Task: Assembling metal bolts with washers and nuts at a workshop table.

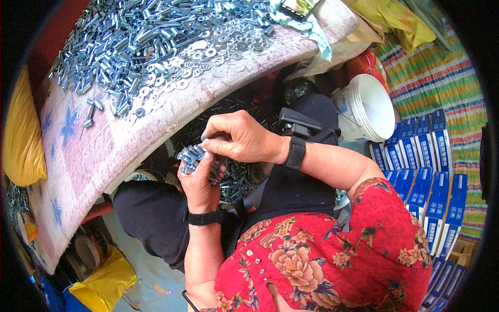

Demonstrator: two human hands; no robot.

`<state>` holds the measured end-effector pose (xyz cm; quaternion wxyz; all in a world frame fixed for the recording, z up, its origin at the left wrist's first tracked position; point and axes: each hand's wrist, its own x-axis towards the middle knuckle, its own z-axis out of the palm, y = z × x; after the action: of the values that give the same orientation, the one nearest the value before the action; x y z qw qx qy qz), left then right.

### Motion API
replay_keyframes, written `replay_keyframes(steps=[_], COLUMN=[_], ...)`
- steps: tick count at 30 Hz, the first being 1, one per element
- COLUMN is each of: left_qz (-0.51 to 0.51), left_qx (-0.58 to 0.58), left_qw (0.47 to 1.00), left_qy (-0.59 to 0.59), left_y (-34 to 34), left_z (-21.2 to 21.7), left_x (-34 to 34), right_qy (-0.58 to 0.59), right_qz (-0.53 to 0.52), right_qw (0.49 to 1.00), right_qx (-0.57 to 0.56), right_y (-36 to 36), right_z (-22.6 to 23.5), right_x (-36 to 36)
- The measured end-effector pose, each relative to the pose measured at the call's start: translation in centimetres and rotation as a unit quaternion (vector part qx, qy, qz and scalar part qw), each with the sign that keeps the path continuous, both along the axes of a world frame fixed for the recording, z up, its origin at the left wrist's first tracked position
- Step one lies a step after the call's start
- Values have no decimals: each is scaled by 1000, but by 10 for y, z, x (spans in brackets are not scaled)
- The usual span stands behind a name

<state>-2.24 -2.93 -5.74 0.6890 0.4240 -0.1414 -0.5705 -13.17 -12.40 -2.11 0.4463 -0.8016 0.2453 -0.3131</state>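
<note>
My left hand (pixel 199 183) is closed around a bunch of short, shiny metal bolts (pixel 190 157), whose bluish-silver ends stick up past the thumb. Over the same bunch, my right hand (pixel 236 138) has its thumb and fingers pinched together, the tips touching or nearly touching the bolts. Whatever sits between those fingertips is too small and covered to make out. Below both hands, between my knees, lies a dark heap of metal bolts (pixel 236 182). Beyond them, a padded table holds a large pile of metal sleeves (pixel 130 39) and many loose flat washers (pixel 179 73).
The table's cloth-covered edge (pixel 122 156) curves close in front of my hands. A white bucket (pixel 366 109) stands right of my knee, near stacked blue-and-white boxes (pixel 436 203). Yellow bags (pixel 23 135) hang at left. A phone (pixel 299 8) lies on a pale cloth.
</note>
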Motion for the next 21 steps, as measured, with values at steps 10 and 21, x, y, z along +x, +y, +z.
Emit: replay_keyframes(steps=[10,21], left_qz=[0,-2], left_qx=[4,-26], left_qw=[1000,1000], left_qy=[2,5], left_y=[0,6], left_z=[-3,-5], left_x=[2,20], right_qy=[28,340], right_qz=[72,-297], right_qw=[990,839], right_qx=[-119,-303], right_y=[-11,-145], right_z=[-15,-20], right_x=[2,-27])
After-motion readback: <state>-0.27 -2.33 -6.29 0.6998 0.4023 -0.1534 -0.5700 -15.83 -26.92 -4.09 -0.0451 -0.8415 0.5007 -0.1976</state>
